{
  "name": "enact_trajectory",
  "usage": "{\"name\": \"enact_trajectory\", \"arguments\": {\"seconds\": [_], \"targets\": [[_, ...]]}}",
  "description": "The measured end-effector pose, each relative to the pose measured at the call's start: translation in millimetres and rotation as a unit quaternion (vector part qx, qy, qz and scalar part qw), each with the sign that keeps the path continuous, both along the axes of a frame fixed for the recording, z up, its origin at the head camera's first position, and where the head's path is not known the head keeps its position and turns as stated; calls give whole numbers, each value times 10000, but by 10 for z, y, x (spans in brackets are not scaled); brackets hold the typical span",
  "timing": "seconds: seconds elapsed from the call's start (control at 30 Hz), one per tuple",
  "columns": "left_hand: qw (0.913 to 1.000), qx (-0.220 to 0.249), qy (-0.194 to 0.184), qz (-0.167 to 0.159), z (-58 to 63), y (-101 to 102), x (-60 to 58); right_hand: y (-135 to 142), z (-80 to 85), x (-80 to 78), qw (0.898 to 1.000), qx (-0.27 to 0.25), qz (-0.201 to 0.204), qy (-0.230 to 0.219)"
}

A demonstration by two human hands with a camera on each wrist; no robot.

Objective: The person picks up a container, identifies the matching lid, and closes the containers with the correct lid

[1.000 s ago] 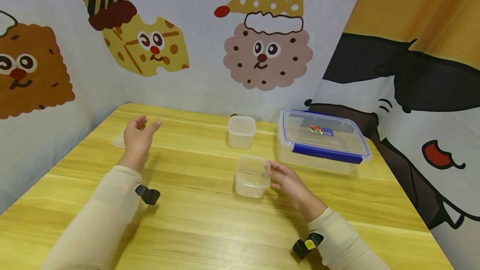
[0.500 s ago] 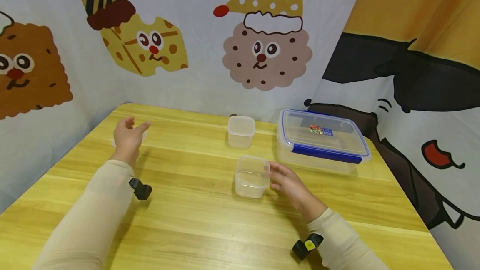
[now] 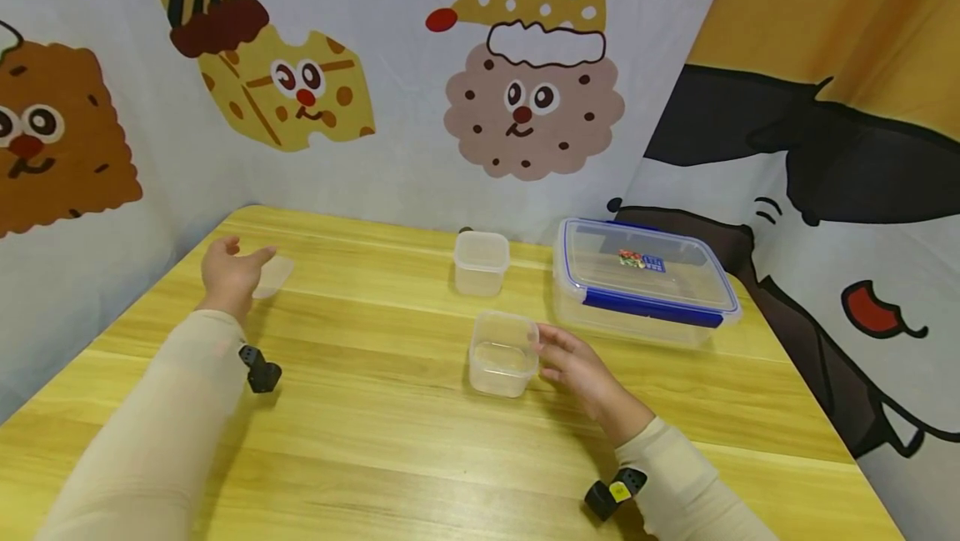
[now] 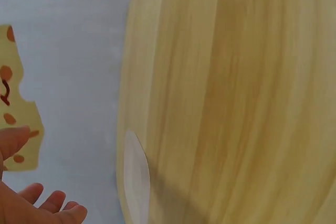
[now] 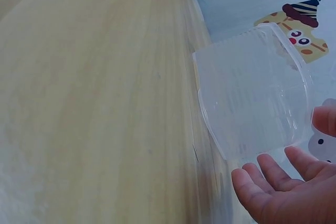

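Observation:
In the head view my left hand (image 3: 228, 276) is over the far left of the table, its fingers loosely bent and holding nothing. A flat translucent lid (image 3: 274, 277) lies on the wood just right of it; the left wrist view shows the lid (image 4: 137, 182) apart from the fingers. Near the middle stands a small clear plastic container (image 3: 502, 358), upright and without a lid. My right hand (image 3: 581, 370) is at its right side, fingertips at the wall. In the right wrist view the fingers look spread beside the container (image 5: 247, 98); firm contact is hard to tell.
A second small translucent container (image 3: 482, 264) stands behind the first one. To its right is a large clear food box (image 3: 645, 274) with a blue-edged lid and blue clips. The wooden table (image 3: 390, 441) ends against a printed cloth backdrop (image 3: 405, 149).
My left hand has moved left, uncovering the lid, which now shows to the right of the hand. The right hand and the containers have stayed in place.

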State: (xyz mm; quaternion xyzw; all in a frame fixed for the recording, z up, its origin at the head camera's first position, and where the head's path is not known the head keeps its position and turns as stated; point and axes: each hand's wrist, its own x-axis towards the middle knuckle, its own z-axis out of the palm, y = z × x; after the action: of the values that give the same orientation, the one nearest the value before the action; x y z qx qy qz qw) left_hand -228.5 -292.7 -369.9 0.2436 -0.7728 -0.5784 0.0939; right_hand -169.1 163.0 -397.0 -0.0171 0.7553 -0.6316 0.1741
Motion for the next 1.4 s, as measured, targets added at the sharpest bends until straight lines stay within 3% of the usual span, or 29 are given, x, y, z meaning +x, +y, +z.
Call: {"name": "enact_trajectory", "arguments": {"seconds": [0.47, 0.77, 1.13, 1.4], "targets": [[9976, -490, -285, -402, -105, -272, 27, -11, -1, -6, 10000, -7, -19, -24], [9944, -539, -742, -524, -118, -423, 68, 0, 0, 4, 10000, -23, 32, -41], [9810, -867, -1374, -1057, -158, -566, 22, 3, -6, 2, 10000, 29, 36, 9], [9783, -1002, -1464, -1071, -178, -581, -20, -1, 3, 6, 10000, 7, -14, -10]]}}
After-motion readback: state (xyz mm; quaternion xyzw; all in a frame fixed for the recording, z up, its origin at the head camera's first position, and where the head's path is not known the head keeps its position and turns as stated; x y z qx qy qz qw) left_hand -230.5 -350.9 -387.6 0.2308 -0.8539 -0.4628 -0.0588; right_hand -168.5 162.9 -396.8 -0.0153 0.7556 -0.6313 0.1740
